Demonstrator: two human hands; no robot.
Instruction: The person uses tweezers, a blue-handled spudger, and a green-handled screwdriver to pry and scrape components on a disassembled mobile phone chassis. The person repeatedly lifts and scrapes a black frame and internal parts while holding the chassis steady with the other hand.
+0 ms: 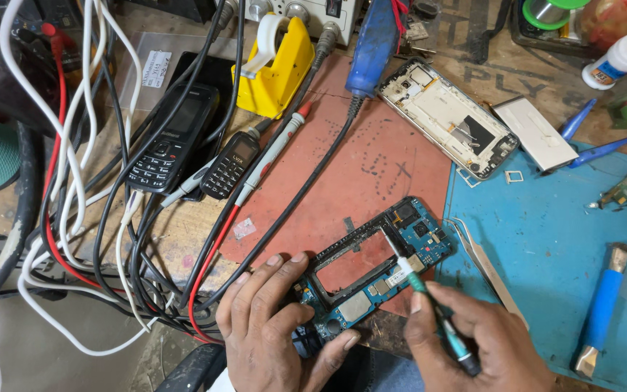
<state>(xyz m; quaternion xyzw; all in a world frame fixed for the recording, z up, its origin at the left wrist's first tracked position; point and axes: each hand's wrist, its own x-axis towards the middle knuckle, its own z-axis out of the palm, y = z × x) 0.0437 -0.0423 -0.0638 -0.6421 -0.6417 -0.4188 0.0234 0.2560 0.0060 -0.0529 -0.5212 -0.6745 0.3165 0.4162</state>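
My left hand (273, 327) grips the near end of a blue phone circuit board frame (382, 254) that lies on a red mat (357, 167). My right hand (473, 341) holds a teal-handled precision screwdriver (429, 301) like a pen. Its tip touches the board's inner edge near the upper right. A pair of metal tweezers (484, 265) lies just right of the board, on the blue mat (560, 239).
An open phone housing (448, 116) and a white panel (535, 133) lie at the back. Two black keypad phones (172, 138), probe leads and tangled cables fill the left side. A yellow tape holder (277, 69), a blue iron handle (373, 43) and a blue-handled brush (602, 308) are nearby.
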